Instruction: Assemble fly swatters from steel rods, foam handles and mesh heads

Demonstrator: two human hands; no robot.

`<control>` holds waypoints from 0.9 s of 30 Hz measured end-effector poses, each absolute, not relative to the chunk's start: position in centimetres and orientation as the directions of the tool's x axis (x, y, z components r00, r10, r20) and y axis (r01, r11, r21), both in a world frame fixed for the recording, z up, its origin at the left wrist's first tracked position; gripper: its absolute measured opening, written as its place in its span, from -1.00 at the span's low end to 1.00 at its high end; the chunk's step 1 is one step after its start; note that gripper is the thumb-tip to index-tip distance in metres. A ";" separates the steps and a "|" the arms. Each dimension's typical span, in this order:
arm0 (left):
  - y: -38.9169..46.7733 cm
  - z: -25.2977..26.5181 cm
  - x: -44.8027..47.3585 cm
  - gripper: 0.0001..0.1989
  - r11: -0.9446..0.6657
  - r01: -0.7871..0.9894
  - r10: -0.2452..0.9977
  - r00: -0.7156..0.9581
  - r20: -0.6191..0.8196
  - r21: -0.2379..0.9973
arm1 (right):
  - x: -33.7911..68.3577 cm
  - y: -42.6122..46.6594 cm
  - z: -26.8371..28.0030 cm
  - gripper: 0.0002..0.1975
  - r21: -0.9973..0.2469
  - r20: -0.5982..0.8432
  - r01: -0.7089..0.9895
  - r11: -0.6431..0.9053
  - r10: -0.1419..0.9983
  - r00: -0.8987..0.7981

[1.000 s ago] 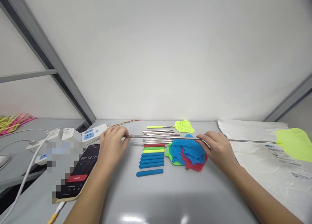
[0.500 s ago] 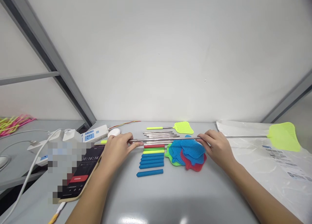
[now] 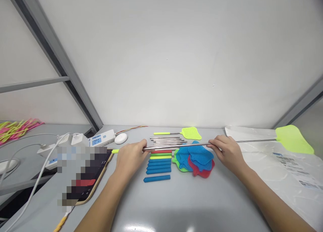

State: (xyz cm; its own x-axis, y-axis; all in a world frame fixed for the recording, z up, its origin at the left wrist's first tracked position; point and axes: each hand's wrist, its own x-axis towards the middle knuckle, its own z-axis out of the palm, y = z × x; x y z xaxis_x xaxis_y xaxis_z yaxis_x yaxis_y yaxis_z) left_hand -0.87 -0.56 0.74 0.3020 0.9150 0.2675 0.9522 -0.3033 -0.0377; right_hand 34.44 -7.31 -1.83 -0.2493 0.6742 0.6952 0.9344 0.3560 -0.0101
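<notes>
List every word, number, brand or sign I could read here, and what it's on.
"17": on the phone screen; its other writing is pixelated or too small to read.
Printed labels on the plastic wrapping: too small and blurred to read.
Power strip: no readable text.
Held long yellow fly swatter: no text visible.

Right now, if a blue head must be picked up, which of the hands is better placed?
Probably the right hand: it appears much closer to the blue heads, while the left hand is nearer the handles. Both grip the long rod, so the right would first need to let go.
</notes>
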 end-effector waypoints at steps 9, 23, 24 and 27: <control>-2.1 -0.5 1.7 -0.84 -0.440 0.898 0.859 0.417 0.298 0.014 | 32.0 -7.4 -2.0 -0.77 0.004 0.667 0.925 0.380 0.688 -0.285; -3.0 -0.9 2.8 -0.75 -0.504 0.863 0.816 0.467 0.342 0.024 | 30.0 -7.6 -2.5 -0.82 -0.001 0.683 0.915 0.404 0.668 -0.294; -2.9 -0.9 2.8 -0.69 -0.523 0.852 0.805 0.482 0.345 0.029 | 30.1 -7.5 -2.6 -0.82 0.001 0.681 0.917 0.398 0.671 -0.292; -2.7 -0.6 2.3 -0.63 -0.583 0.811 0.776 0.538 0.329 0.049 | 30.6 -7.3 -2.7 -0.79 0.011 0.641 0.912 0.409 0.697 -0.320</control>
State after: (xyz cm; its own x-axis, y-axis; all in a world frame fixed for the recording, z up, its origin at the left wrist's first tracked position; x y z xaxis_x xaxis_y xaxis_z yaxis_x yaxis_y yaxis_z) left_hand 2.28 -2.65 -0.59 0.5382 0.7760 0.3289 0.8107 -0.5833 0.0494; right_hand 30.56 -7.27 -2.74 -0.3204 0.6975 0.6410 0.9123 0.4093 0.0106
